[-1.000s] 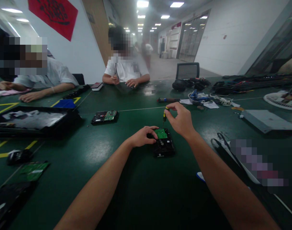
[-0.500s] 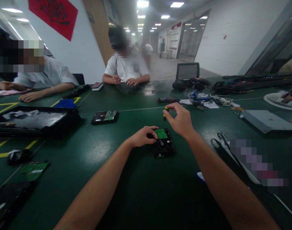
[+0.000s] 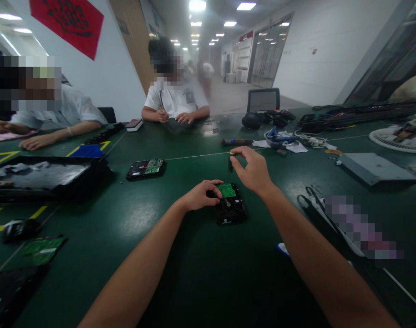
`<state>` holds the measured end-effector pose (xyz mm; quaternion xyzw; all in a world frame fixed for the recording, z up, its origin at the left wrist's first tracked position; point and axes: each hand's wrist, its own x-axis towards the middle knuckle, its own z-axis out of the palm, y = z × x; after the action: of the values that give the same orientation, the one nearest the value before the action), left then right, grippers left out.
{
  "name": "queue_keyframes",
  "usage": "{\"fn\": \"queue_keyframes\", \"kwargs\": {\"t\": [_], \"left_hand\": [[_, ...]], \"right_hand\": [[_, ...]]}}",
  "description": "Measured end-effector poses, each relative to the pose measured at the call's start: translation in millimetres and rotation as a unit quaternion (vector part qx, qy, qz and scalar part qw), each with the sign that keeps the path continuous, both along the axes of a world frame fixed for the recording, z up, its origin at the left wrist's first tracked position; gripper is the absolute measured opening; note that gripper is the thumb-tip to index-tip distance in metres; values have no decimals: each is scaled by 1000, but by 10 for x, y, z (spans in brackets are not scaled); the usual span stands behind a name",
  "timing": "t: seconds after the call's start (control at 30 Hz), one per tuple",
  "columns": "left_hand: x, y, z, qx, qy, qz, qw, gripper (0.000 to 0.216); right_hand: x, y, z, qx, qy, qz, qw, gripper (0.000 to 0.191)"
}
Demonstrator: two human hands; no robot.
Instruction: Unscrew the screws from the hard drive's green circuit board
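Note:
A black hard drive (image 3: 231, 210) with a green circuit board (image 3: 226, 190) facing up lies flat on the dark green table (image 3: 194, 269). My left hand (image 3: 204, 195) grips its left side, thumb and fingers closed on the edge near the board. Above the drive's far end, my right hand (image 3: 253, 167) pinches the yellow cap of a small screwdriver (image 3: 230, 164) between thumb and fingers. The screwdriver stands nearly upright, its shaft pointing down toward the board. Whether its tip touches a screw is too small to tell.
Another hard drive (image 3: 145, 168) lies to the left, beyond it a black tray (image 3: 92, 176). A loose green circuit board (image 3: 44, 249) sits near left. At right are a grey metal box (image 3: 377, 167) and a lanyard (image 3: 310, 200). Two people sit across the table.
The view has shifted slightly, moving the scene a little to the left. My left hand still holds the hard drive, and the screwdriver stays upright in my right hand, its handle's visible colouring changed.

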<state>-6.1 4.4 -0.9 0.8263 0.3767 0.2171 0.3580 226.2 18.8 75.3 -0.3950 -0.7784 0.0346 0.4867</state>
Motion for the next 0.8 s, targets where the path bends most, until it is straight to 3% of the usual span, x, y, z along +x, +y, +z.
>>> {"fn": "queue_keyframes", "kwargs": {"t": [0.63, 0.8], "left_hand": [[-10, 9, -23, 1, 2, -1, 1000, 20], [-8, 20, -50, 1, -2, 0, 1000, 21]], "right_hand": [[-15, -24, -4, 29, -6, 0, 1000, 13], [-24, -8, -31, 8, 2, -10, 1000, 16]]}}
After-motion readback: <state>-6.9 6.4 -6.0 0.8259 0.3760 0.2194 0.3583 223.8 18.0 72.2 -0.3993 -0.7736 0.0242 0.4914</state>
